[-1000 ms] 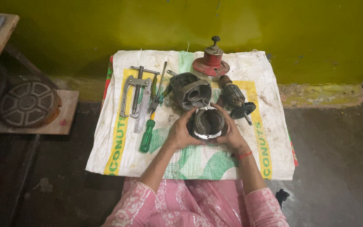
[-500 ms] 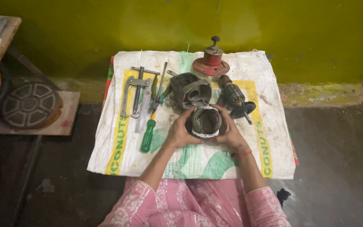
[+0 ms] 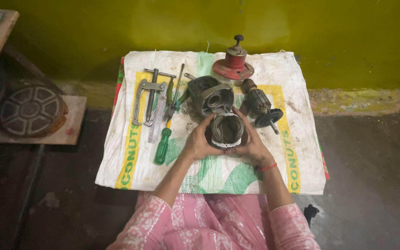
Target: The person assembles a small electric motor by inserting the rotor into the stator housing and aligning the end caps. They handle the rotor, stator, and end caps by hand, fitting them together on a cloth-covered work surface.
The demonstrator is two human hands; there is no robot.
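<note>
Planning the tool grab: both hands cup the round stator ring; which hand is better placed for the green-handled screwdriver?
Probably left. The left hand is nearest the green-handled screwdriver; the right hand is across the stator ring.

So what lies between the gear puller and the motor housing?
In the head view, a few slim hand tools and a green-handled screwdriver lie between the gear puller and the motor housing.

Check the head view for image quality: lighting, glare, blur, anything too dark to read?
Head view: lit brightest on the yellow-green wall and the white woven sack, no blown glare; the floor at both sides falls into deep shadow; focus fairly sharp on the left hand, the right hand and the round metal housing between them, whose dark inside hides detail; slight wide-angle bend at the edges.
</note>
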